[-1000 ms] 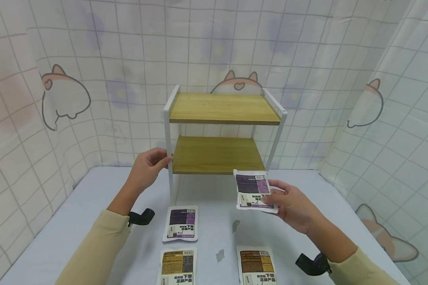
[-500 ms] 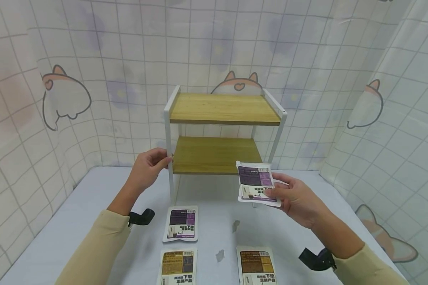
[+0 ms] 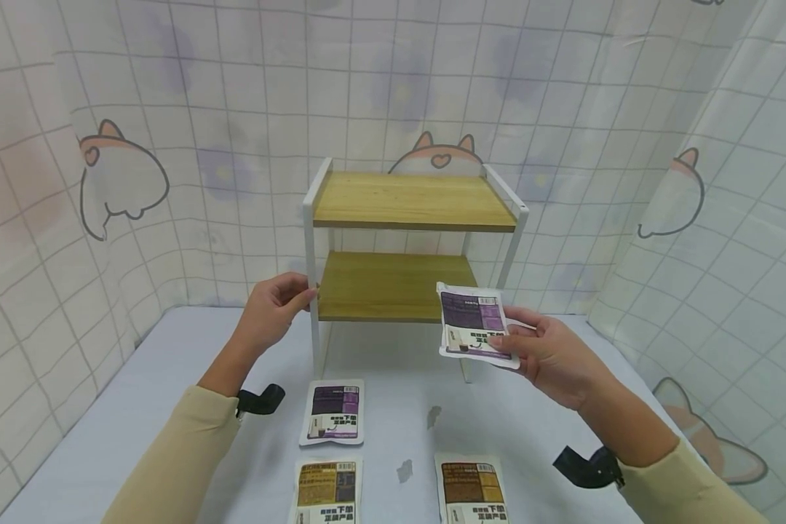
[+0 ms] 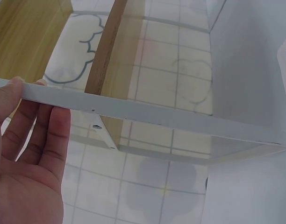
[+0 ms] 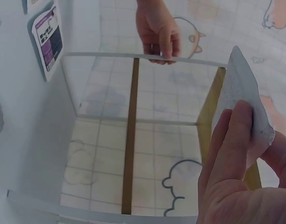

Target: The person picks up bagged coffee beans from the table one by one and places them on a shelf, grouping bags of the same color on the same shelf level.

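Note:
A small two-tier shelf (image 3: pixel 399 284) with white legs and wooden boards stands on the table. My left hand (image 3: pixel 271 309) grips its front left leg beside the lower board; the left wrist view shows thumb and fingers around the white bar (image 4: pixel 147 112). In my right hand (image 3: pixel 553 356) a purple-and-white pouch (image 3: pixel 474 320) is pinched between thumb and fingers, label up, in front of the lower board's right end. From the right wrist view only the pouch's plain white back (image 5: pixel 241 93) shows. Both boards carry nothing.
Another purple pouch (image 3: pixel 332 411) lies flat in front of the shelf. Nearer are a yellow-brown pouch (image 3: pixel 327 491) and a brown pouch (image 3: pixel 473 489), both cut off by the frame. Two grey patches mark the white tabletop (image 3: pixel 393 407). A gridded curtain (image 3: pixel 236 94) surrounds the table.
My right hand has lifted the purple pouch upward and slightly right, from below the lower board's front edge to the level of that board. The left hand stays on the leg.

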The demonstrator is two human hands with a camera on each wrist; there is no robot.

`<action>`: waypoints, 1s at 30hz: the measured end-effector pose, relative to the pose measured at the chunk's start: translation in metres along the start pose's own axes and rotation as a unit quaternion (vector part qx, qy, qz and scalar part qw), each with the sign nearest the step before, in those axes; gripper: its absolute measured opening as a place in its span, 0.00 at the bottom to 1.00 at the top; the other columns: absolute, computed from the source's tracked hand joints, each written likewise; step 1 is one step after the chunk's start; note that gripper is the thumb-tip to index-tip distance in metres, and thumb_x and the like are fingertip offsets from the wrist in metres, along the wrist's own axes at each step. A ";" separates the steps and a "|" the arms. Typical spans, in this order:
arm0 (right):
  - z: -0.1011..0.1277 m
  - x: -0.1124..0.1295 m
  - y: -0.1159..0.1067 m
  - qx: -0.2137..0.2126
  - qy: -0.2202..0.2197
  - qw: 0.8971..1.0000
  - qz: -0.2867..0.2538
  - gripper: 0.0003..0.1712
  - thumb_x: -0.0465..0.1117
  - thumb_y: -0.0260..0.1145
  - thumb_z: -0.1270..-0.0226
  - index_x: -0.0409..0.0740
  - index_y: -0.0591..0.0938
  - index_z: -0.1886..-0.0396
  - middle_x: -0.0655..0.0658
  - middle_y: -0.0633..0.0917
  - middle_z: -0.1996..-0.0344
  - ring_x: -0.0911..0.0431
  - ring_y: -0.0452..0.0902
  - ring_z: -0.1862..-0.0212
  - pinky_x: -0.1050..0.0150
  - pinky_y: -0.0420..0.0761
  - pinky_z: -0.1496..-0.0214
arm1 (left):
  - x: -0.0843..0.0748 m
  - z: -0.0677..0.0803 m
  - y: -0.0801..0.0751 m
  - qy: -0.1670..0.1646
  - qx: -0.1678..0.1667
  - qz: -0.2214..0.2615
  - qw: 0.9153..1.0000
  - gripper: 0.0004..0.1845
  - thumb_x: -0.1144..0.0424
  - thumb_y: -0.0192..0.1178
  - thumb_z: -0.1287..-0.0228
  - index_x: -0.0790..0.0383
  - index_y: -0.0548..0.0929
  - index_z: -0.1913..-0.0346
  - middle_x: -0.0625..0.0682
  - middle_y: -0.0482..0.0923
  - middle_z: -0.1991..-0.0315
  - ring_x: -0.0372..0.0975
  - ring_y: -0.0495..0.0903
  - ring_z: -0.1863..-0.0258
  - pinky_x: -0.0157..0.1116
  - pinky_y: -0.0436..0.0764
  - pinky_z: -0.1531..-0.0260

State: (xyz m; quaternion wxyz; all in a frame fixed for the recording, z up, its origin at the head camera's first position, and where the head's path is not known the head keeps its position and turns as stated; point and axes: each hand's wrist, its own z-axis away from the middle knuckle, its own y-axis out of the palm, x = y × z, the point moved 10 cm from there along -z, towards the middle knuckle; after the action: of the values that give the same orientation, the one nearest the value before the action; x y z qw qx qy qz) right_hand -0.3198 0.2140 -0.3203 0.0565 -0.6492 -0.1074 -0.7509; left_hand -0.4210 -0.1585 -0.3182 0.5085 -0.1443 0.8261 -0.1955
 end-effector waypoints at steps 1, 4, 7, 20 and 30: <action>0.000 0.002 0.000 0.000 0.001 1.000 -0.001 0.48 0.36 0.71 0.31 0.43 0.56 0.18 0.48 0.85 0.44 0.50 0.88 0.46 0.62 0.83 0.42 | 0.000 0.000 0.000 0.000 0.000 -0.001 1.000 0.17 0.53 0.61 0.25 0.63 0.84 0.45 0.56 0.87 0.51 0.47 0.85 0.55 0.30 0.83 0.53; 0.002 0.007 0.001 -0.001 0.001 1.000 0.000 0.48 0.36 0.71 0.31 0.44 0.56 0.18 0.48 0.85 0.44 0.51 0.88 0.46 0.63 0.83 0.43 | 0.000 0.000 0.001 -0.001 0.001 -0.003 1.000 0.18 0.53 0.61 0.25 0.63 0.84 0.44 0.56 0.86 0.51 0.47 0.85 0.54 0.27 0.82 0.54; 0.003 0.014 0.001 -0.001 -0.001 1.000 0.002 0.47 0.37 0.72 0.31 0.44 0.57 0.18 0.49 0.85 0.44 0.50 0.88 0.46 0.63 0.83 0.43 | -0.001 0.000 0.001 -0.002 0.002 -0.003 1.000 0.18 0.53 0.61 0.25 0.63 0.84 0.44 0.56 0.86 0.51 0.47 0.86 0.54 0.30 0.83 0.53; 0.004 0.042 0.006 0.014 -0.025 1.000 0.006 0.42 0.38 0.66 0.25 0.39 0.56 0.19 0.51 0.86 0.46 0.55 0.88 0.49 0.66 0.84 0.44 | 0.001 0.000 0.000 0.003 -0.002 -0.008 1.000 0.17 0.53 0.61 0.25 0.62 0.84 0.45 0.56 0.86 0.52 0.46 0.85 0.55 0.35 0.84 0.52; 0.001 0.063 0.002 0.003 -0.031 0.999 -0.014 0.34 0.37 0.66 0.26 0.40 0.65 0.24 0.51 0.86 0.46 0.56 0.88 0.50 0.67 0.84 0.45 | 0.000 0.000 -0.001 0.002 -0.004 -0.009 1.000 0.16 0.53 0.60 0.24 0.61 0.84 0.45 0.56 0.86 0.52 0.46 0.84 0.55 0.29 0.82 0.54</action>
State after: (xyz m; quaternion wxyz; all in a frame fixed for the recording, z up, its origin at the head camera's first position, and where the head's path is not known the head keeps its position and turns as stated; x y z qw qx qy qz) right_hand -0.3278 0.2157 -0.2579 0.0445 -0.6706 -0.1203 -0.7306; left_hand -0.4211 -0.1591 -0.3182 0.5044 -0.1528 0.8266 -0.1973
